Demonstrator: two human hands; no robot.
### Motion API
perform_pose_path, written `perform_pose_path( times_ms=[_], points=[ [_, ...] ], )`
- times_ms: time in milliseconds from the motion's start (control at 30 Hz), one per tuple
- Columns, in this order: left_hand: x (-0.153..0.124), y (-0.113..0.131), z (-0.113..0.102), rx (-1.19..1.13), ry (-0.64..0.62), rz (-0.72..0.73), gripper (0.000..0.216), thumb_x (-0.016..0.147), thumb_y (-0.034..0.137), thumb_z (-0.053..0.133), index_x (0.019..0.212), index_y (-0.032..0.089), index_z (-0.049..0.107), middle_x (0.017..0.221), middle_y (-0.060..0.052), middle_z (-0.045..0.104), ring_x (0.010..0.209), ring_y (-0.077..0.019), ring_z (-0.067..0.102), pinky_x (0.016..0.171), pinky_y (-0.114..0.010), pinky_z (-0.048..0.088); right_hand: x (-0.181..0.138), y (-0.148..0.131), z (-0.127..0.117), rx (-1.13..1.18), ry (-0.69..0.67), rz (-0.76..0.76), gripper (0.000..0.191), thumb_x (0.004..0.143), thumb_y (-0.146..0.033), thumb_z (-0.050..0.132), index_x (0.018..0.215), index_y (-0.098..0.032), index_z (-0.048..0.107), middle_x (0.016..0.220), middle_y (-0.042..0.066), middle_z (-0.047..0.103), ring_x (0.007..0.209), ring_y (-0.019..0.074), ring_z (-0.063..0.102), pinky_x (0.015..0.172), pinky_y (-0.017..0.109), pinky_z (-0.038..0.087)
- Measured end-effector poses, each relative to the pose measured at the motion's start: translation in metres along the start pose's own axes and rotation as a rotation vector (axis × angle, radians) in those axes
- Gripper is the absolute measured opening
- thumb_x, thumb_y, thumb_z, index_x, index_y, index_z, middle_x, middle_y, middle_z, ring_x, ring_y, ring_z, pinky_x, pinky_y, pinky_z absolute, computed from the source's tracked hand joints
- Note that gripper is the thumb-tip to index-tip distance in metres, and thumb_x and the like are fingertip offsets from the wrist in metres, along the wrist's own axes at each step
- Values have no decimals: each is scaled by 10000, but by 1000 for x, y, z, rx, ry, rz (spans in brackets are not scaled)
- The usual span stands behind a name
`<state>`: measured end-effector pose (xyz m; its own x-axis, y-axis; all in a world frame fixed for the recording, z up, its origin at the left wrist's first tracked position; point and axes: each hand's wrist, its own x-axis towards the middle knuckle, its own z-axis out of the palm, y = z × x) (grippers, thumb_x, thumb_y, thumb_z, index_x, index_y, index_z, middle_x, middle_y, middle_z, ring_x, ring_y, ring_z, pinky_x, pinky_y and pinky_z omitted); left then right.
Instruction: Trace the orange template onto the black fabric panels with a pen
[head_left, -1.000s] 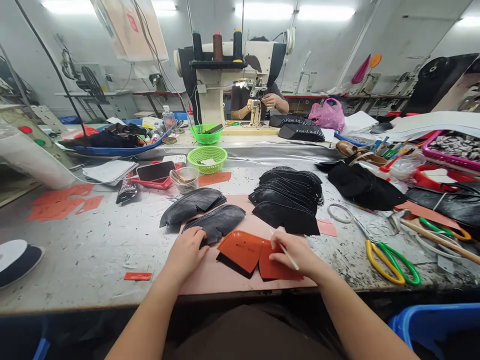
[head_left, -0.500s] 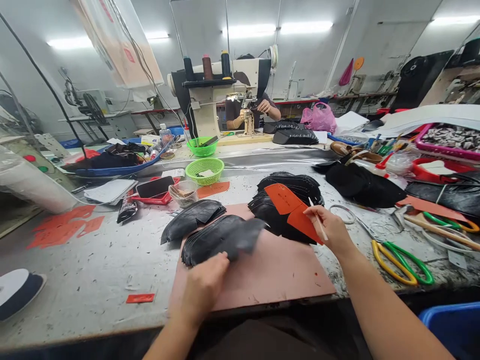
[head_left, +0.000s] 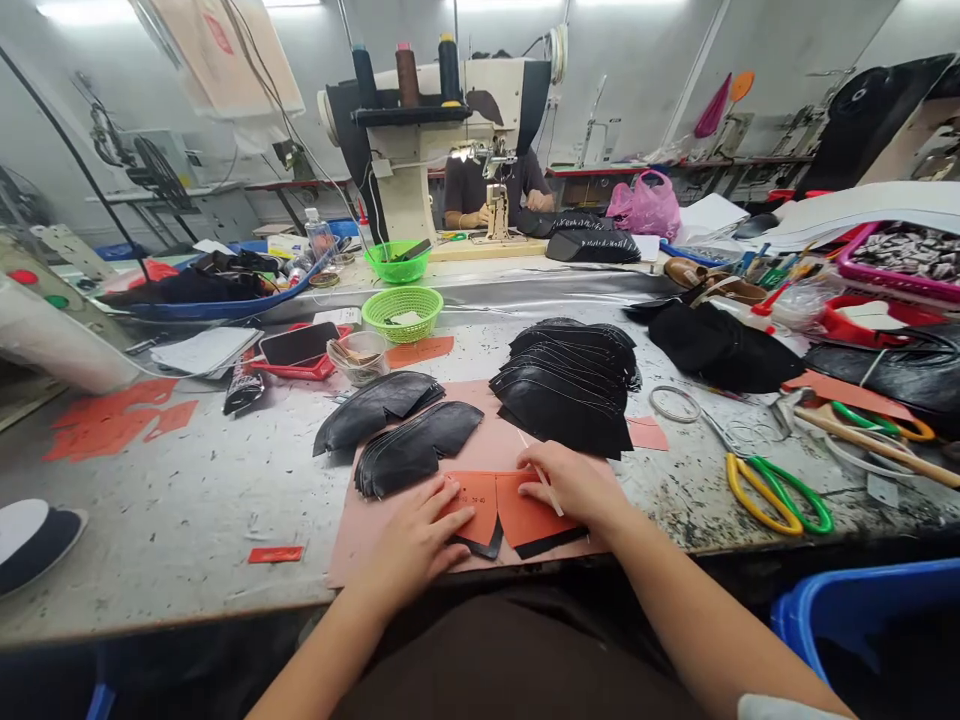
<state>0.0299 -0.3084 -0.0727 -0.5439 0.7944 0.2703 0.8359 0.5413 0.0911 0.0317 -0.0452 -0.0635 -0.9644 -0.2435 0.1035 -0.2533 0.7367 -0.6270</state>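
Note:
An orange pattern template (head_left: 481,502) with handwriting lies over a black leather piece (head_left: 553,544), whose dark edge shows along the near side. My left hand (head_left: 421,528) rests on the template's left end, fingers spread. A slim white pen (head_left: 553,494) is in my right hand (head_left: 579,482), whose fingers also touch the template's right part. Beneath is a pinkish board (head_left: 360,540). Beyond my left hand lie a stack of black leather pieces (head_left: 420,440) and another black stack (head_left: 367,410). A larger fanned stack (head_left: 566,395) sits beyond my right hand.
Scissors with yellow and green handles (head_left: 776,495) lie to the right, near a hammer (head_left: 862,435). Green baskets (head_left: 403,312) and a phone (head_left: 300,345) are behind. A co-worker (head_left: 499,190) sits at a sewing machine (head_left: 442,110). A blue bin (head_left: 862,590) stands lower right.
The template has come down from above the right stack onto a leather piece in front of me. My left hand, which was pulling a piece off the left stack, now lies flat on the template.

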Motion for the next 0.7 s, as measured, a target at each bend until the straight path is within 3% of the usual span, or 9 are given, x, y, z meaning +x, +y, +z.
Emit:
perform_pose_path(
  times_ms=[133,267,467,700],
  points=[
    [0,-3,3,-76,6,18,293,801,277,616,1084,203,625,1214,-98,560,1167,-266,470,953,-426,443,-32,11,-5,47,36,-51,401,589,-207,784,957,-210,626,1106,103,633,1046,263,567,913,431,436],
    [0,-3,4,-118,2,9,288,810,269,610,1095,225,624,1226,-81,552,1197,-281,432,957,-455,436,-63,22,-2,49,59,-40,349,633,-214,752,963,-233,641,1136,100,631,1153,290,505,934,473,436],
    [2,-4,3,-154,-10,10,239,871,287,530,1077,225,635,1221,-73,554,1197,-269,431,956,-434,440,-78,23,9,-16,172,-98,139,765,-206,632,896,-246,651,1051,75,675,1107,264,548,902,458,475],
    [8,9,0,-112,-28,-30,220,844,291,559,1031,206,638,1185,-77,563,1200,-275,420,971,-434,411,-79,21,8,-16,194,-110,99,785,-227,615,870,-251,658,991,66,693,1072,263,568,895,457,480]
  ],
)
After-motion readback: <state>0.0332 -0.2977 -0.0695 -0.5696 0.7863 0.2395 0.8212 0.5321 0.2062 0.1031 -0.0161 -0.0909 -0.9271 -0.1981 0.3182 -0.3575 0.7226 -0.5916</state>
